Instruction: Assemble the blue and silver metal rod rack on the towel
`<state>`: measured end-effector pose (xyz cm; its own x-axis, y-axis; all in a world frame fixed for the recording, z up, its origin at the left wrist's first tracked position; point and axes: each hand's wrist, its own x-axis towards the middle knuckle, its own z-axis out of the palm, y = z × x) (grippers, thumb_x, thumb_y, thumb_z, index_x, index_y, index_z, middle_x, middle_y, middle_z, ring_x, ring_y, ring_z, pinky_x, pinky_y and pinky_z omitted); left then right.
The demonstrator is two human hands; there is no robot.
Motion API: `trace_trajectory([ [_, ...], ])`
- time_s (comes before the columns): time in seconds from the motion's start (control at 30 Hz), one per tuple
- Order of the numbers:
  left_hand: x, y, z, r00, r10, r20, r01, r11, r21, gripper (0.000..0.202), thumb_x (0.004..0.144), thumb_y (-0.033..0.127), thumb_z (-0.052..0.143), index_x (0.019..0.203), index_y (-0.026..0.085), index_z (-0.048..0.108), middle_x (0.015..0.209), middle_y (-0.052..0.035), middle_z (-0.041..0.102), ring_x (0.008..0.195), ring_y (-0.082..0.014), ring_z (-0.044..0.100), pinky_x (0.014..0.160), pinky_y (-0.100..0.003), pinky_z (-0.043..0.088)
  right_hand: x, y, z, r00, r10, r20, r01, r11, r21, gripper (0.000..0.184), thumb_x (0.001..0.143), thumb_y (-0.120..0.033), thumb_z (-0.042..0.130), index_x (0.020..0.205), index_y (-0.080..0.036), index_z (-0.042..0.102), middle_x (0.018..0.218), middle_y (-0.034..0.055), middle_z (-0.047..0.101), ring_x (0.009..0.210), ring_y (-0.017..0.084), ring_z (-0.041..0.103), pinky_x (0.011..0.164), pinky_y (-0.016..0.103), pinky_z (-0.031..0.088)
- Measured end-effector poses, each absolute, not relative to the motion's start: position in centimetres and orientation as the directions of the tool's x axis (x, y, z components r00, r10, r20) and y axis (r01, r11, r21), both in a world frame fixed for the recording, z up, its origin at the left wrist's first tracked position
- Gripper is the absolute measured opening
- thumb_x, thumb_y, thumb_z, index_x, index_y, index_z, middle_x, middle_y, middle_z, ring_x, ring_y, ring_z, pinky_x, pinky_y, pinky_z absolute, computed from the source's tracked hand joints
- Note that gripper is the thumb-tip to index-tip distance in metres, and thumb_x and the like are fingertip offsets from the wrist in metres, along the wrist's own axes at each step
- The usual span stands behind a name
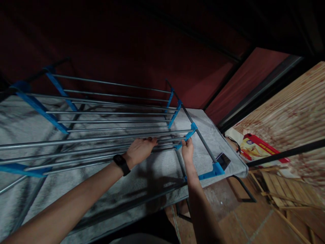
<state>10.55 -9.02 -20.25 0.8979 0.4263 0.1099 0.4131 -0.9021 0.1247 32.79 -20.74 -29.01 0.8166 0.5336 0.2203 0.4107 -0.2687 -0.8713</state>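
Biggest first: dark red wall [127, 51] behind everything, brown-and-cream ridged panel [291, 112] on the right, tiled floor [243, 220] below it. Then the tabletop [157, 173], covered in pale grey cloth, dark metal legs showing under the near edge.

Rack [114, 137] stretches across most of the tabletop: grey rods in several rows, blue plastic brackets at both ends, dark posts. Its left end runs out of view.

Wooden slatted piece [284, 193] at lower right, off the tabletop. Red-and-yellow pack [261, 149] beyond the tabletop's right edge, by the panel.

Left hand [141, 149]: at the nearest row of rods, right of their middle, half curled, back of hand up. Most fingers hidden, can't tell if it has a firm grip. Right hand [187, 150]: thumb and fingers closed on the blue bracket [190, 132] at the right end of that same row. Hands near each other, not touching.

Small stuff: phone [223, 161] flat near the tabletop's right corner, just beside the corner bracket. Black wristband [122, 165] on the left wrist.
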Motion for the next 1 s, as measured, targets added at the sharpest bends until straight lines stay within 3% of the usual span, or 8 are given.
trace_trajectory([
  [0.33,10.8,-8.7,-20.1,0.902,0.425,0.077,0.417,-0.903,0.102,0.029,0.101,0.028,0.039,0.111,0.012,0.061,0.086,-0.0154,0.071,0.084,-0.0294,0.071,0.072,-0.037,0.054,33.2,-20.8,-29.4,0.808,0.520,0.277,0.440,-0.218,-0.871,0.025,0.082,-0.037,0.047,0.098,-0.020,0.054,0.093,0.0055,0.064,0.087,0.021,0.057,0.086,0.036,0.046],
  [0.53,9.7,-9.4,-20.1,0.876,0.446,0.183,0.429,-0.895,0.125,0.028,0.100,0.035,0.046,0.120,0.019,0.058,0.106,-0.0092,0.070,0.090,-0.0248,0.069,0.073,-0.034,0.052,33.5,-21.2,-29.3,0.790,0.539,0.293,0.439,-0.163,-0.884,0.026,0.078,-0.041,0.053,0.093,-0.019,0.058,0.092,0.0064,0.066,0.089,0.022,0.058,0.088,0.038,0.045],
  [0.63,7.8,-9.2,-20.5,0.840,0.493,0.226,0.479,-0.870,0.116,0.035,0.096,0.041,0.054,0.124,0.020,0.056,0.106,-0.0072,0.069,0.094,-0.0236,0.067,0.075,-0.034,0.050,34.3,-21.5,-29.8,0.780,0.563,0.271,0.413,-0.139,-0.900,0.029,0.074,-0.044,0.059,0.089,-0.020,0.057,0.091,0.0066,0.065,0.089,0.023,0.058,0.088,0.040,0.044],
  [0.8,4.0,-8.1,-21.5,0.806,0.550,0.218,0.555,-0.831,0.043,0.027,0.098,0.039,0.052,0.110,0.016,0.059,0.097,-0.0069,0.068,0.093,-0.0237,0.066,0.075,-0.035,0.049,35.8,-21.6,-31.4,0.791,0.556,0.255,0.443,-0.233,-0.866,0.038,0.074,-0.049,0.061,0.097,-0.019,0.058,0.092,0.0076,0.066,0.089,0.025,0.061,0.085,0.041,0.045],
  [1.0,3.3,-7.5,-22.3,0.832,0.513,0.210,0.530,-0.848,-0.029,0.027,0.100,0.035,0.044,0.108,0.014,0.060,0.097,-0.0088,0.068,0.088,-0.0244,0.068,0.068,-0.034,0.049,35.2,-22.2,-30.8,0.800,0.536,0.270,0.488,-0.318,-0.813,0.036,0.074,-0.049,0.059,0.091,-0.017,0.058,0.082,0.0059,0.062,0.079,0.024,0.059,0.079,0.039,0.044],
])
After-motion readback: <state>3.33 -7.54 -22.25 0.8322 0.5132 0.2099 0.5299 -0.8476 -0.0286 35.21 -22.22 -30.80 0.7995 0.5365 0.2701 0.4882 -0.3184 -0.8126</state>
